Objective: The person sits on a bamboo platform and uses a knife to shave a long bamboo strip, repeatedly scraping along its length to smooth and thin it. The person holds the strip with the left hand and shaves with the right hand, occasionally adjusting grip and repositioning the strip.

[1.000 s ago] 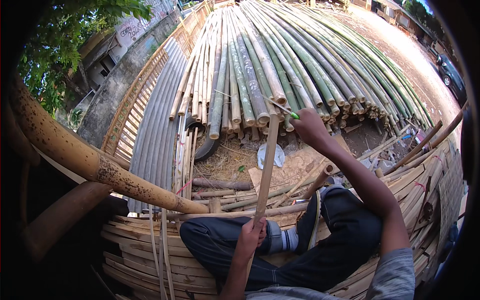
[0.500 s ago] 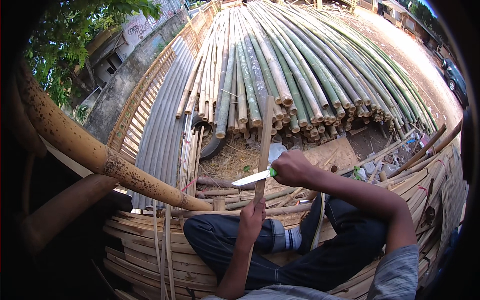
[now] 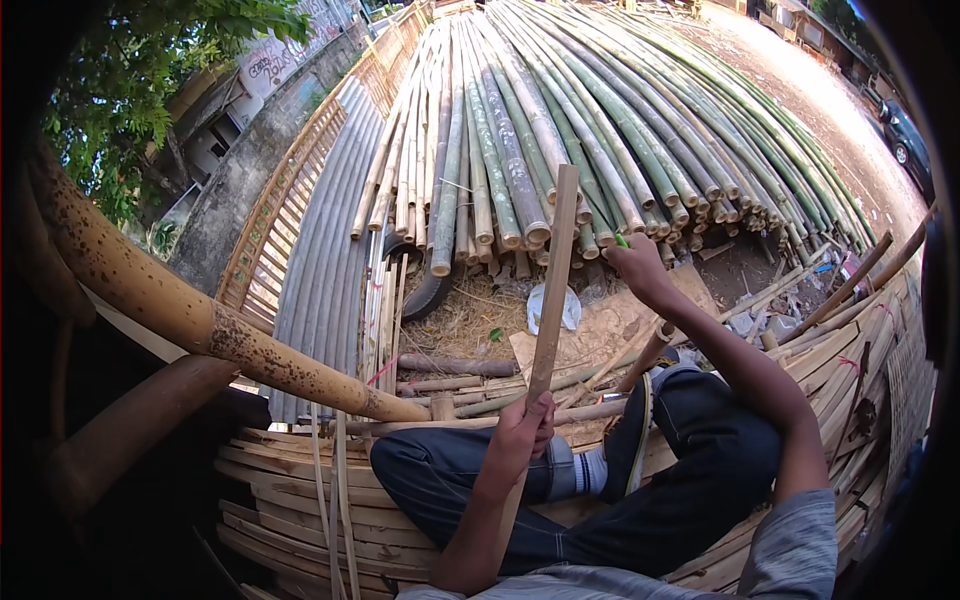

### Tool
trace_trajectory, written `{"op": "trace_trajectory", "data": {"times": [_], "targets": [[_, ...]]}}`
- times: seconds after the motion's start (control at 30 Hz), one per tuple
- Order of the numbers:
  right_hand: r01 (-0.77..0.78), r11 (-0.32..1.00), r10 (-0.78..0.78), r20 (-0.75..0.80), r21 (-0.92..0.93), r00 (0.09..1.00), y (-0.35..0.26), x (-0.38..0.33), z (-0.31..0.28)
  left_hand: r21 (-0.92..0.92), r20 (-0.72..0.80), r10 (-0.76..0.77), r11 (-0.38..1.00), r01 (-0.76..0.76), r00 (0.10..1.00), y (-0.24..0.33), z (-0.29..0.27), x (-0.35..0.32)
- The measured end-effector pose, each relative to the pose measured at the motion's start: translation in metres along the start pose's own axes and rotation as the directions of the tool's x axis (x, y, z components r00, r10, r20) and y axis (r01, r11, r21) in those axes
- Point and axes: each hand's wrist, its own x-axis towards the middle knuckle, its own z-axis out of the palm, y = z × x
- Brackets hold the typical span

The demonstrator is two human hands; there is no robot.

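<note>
Bamboo slat [image 3: 553,310], one: long axis pointing away from me, top leaning slightly right; my left hand [image 3: 517,440] clamped round its lower half. Green handle [image 3: 621,241], one: gripped in my right hand [image 3: 640,270], right of the slat's upper half.

There's the strip [image 3: 554,285] in the left hand [image 3: 514,447], poles [image 3: 512,180] stacked behind it! The right hand [image 3: 641,270] is off to its right. A sheet [image 3: 328,280] lies left of the poles, the fence [image 3: 284,198] left of that.
</note>
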Motion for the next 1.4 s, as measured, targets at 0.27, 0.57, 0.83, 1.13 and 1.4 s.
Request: {"op": "trace_trajectory", "data": {"times": [0.27,0.57,0.83,1.13,1.4], "targets": [[0.649,0.718,-0.504,0.455,-0.251,0.734,-0.043,-0.048,0.028,0.115,-0.154,0.041,0.993,-0.023,0.987,-0.003,-0.012,0.017],[0.286,0.896,-0.252,0.141,-0.34,0.957,-0.042,0.005,-0.009,0.539,-0.26,0.235,0.84,-0.06,0.937,-0.044,0.018,-0.011],[0.622,0.725,-0.361,0.605,-0.297,0.71,-0.04,-0.061,0.038,0.111,-0.195,0.06,0.993,-0.039,0.979,-0.007,-0.007,0.011],[0.477,0.753,-0.367,0.313,-0.453,0.876,-0.048,-0.02,0.041,0.451,-0.356,0.295,0.885,-0.114,0.887,-0.019,-0.006,-0.003],[0.057,0.983,-0.03,-0.149,0.175,0.988,0.023,0.014,-0.03,0.29,-0.116,0.111,0.954,-0.073,0.987,-0.034,0.021,-0.014]]}}
